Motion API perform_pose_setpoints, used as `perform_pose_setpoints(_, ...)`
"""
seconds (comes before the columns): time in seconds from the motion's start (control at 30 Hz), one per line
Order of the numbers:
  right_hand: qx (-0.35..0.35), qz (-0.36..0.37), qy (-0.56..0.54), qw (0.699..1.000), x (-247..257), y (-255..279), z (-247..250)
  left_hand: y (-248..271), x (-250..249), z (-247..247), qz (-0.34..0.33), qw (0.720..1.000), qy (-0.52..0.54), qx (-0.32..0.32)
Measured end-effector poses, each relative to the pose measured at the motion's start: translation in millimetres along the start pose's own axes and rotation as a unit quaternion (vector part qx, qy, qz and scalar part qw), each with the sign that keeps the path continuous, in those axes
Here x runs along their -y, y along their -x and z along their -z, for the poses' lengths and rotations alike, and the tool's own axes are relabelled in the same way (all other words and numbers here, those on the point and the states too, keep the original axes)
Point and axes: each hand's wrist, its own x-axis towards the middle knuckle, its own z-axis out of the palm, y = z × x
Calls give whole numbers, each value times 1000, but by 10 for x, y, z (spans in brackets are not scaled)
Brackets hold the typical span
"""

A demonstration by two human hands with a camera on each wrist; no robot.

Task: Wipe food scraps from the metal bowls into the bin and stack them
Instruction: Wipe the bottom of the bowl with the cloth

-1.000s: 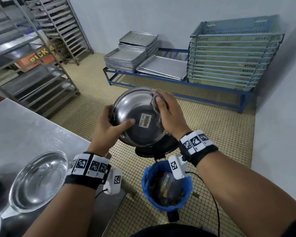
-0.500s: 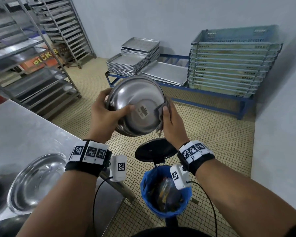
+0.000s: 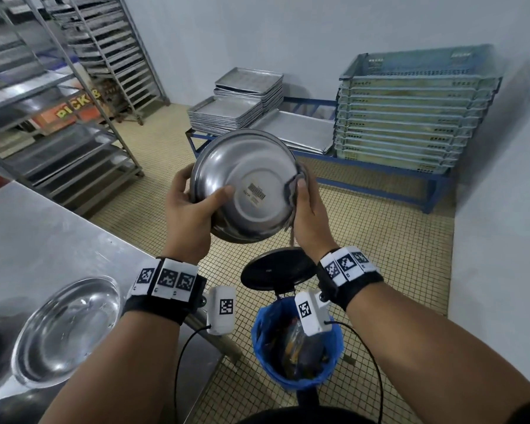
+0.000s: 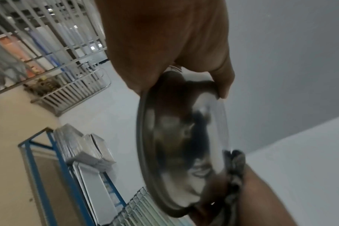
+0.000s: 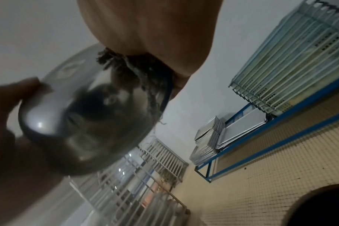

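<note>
Both forearms reach forward toward twelve o'clock, wrists banded. The left hand [image 3: 187, 215] curls around what it holds at nine o'clock, thumb lying across the near face. The right hand [image 3: 308, 220] grips at three o'clock, thumb pointing up, pinching.

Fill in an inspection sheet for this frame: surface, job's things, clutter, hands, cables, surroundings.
Surface: steel table, one empty metal bowl on it.
Job's things: held bowl tipped, underside with label toward camera, above blue-lined bin, lid open.
Clutter: nothing seen.
Hands: left hand grips the bowl's rim; right hand presses a grey cloth over the opposite rim.
Cables: black wrist-camera leads hang beside the bin.
Surroundings: stacked trays, crates, racks, tiled floor.
</note>
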Motion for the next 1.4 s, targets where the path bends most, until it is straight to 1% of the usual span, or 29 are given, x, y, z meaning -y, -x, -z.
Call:
perform_pose_setpoints(0.07,-24,-5,-22,999,27,-71,-14,26,12,-23,6,1000,-5,7)
perform_pose_setpoints(0.13,-43,26,-5,999,146,-194,33,34,-15,-23,-9,998,-57,31)
perform_pose_setpoints(0.17,-38,45,9,998,220,-258,80,19,-44,-6,-21,995,-91,46)
perform_pose_setpoints(0.23,-4,82,64,995,362,-377,197,-38,-142,35,-34,985,-142,87)
perform_pose_setpoints(0.3,47,118,129,984,474,-460,275,-121,-254,56,-49,974,-184,122)
perform_pose_setpoints(0.4,116,190,233,946,559,-487,274,-238,-417,15,-80,948,-265,157)
perform_pose_setpoints(0.43,120,204,243,940,566,-485,265,-254,-446,-13,-82,946,-266,166)
perform_pose_setpoints(0.47,112,210,237,942,561,-481,254,-261,-455,-37,-83,949,-254,168)
perform_pose_setpoints(0.53,79,209,206,953,523,-443,228,-259,-433,-67,-85,963,-211,141)
perform_pose_setpoints(0.6,47,194,187,962,424,-344,175,-252,-378,-70,-71,983,-148,86)
perform_pose_setpoints(0.67,27,163,178,970,272,-200,105,-228,-331,-73,-50,995,-81,30)
perform_pose_setpoints(0.7,22,145,175,974,213,-141,75,-210,-304,-85,-44,997,-63,17)
perform_pose_setpoints(0.77,6,124,165,978,192,-137,46,-157,-258,-110,-40,998,-53,16)
perform_pose_setpoints(0.83,-19,139,169,976,284,-225,35,-117,-224,-137,-32,999,-28,7)
perform_pose_setpoints(0.93,-31,195,197,960,322,-139,-64,-139,-245,-193,-23,998,39,-42)
perform_pose_setpoints(1.0,-16,248,260,933,204,81,-180,-166,-288,-221,-25,996,66,-60)
perform_pose_setpoints(1.07,-9,284,342,896,92,237,-264,-174,-290,-219,-40,997,48,-52)
perform_pose_setpoints(1.1,-11,289,363,886,81,223,-271,-160,-277,-215,-45,998,34,-42)
perform_pose_setpoints(1.13,-17,286,367,885,114,159,-266,-141,-259,-205,-46,998,21,-31)
perform_pose_setpoints(1.17,-23,272,360,892,174,73,-249,-112,-239,-192,-45,999,10,-15)
perform_pose_setpoints(1.2,-28,247,342,906,242,-25,-225,-84,-213,-179,-42,999,0,1)
perform_pose_setpoints(1.3,-49,176,240,953,423,-321,-98,-18,-153,-122,-44,997,-42,46)
perform_pose_setpoints(1.37,-30,137,171,975,520,-469,-38,19,-141,-105,-51,993,-70,74)
perform_pose_setpoints(1.4,-7,129,159,979,589,-510,-30,32,-140,-98,-54,991,-80,91)
